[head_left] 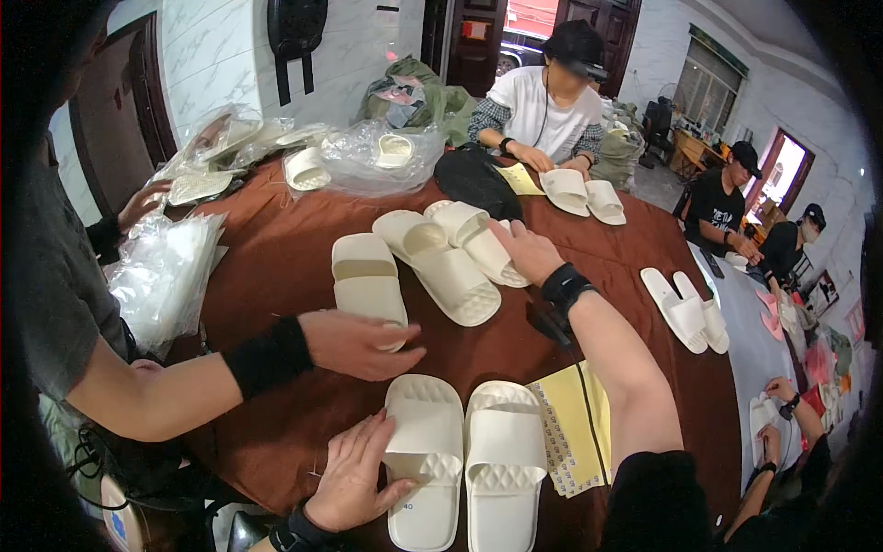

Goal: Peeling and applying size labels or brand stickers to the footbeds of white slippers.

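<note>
— Where are we resting our hands?
— Our left hand (354, 478) is lying on the near cream slipper (425, 460), fingers released, on the brown surface (276, 267).
— And the right hand (522, 250)?
— It's touching a farther slipper (474, 239); we cannot tell its grip.

Bare brown tablecloth (276, 276) left of slippers (441, 262); plastic bags (161, 276) crowd the edge.

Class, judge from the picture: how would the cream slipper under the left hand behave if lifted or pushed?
The cream slipper under the left hand looks like moulded foam, so it is probably light and slightly bendy. It lies flat on the brown tablecloth, so it would likely slide rather than roll or tip.
</note>
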Tool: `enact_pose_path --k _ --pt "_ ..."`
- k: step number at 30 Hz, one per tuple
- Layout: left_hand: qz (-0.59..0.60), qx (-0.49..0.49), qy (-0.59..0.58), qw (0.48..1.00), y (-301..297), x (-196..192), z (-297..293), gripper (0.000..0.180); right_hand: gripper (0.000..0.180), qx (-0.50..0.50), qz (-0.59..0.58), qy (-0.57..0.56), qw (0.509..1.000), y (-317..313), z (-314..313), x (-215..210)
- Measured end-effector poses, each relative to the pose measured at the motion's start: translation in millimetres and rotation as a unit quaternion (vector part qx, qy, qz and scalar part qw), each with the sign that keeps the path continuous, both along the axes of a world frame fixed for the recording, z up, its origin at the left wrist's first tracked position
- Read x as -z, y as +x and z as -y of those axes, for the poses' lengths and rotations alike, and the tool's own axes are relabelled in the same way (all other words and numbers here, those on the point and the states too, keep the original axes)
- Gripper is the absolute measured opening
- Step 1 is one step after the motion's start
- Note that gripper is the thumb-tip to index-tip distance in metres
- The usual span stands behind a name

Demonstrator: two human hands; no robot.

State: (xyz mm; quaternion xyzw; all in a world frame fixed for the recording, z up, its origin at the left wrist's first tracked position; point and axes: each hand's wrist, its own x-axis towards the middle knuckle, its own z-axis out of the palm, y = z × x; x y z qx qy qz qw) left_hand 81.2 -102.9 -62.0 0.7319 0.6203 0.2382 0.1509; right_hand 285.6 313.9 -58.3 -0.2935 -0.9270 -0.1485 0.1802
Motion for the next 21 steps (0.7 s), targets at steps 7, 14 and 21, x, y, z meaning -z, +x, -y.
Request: enact_pose_path --k 7,14,21 --pt "-0.017 -0.008 -0.016 1.0 -1 -2 3 0.093 0.063 0.041 -0.114 -0.043 0.992 -12 14 3" --pt "0.022 -0.023 -0.021 0.999 4 -6 2 0.088 0.068 0.054 -0.269 -0.073 0.959 34 48 -30" --pt "0.011 -0.016 0.019 1.0 1 2 4 0.089 0.07 0.156 -0.209 -0.081 0.962 141 84 -47"
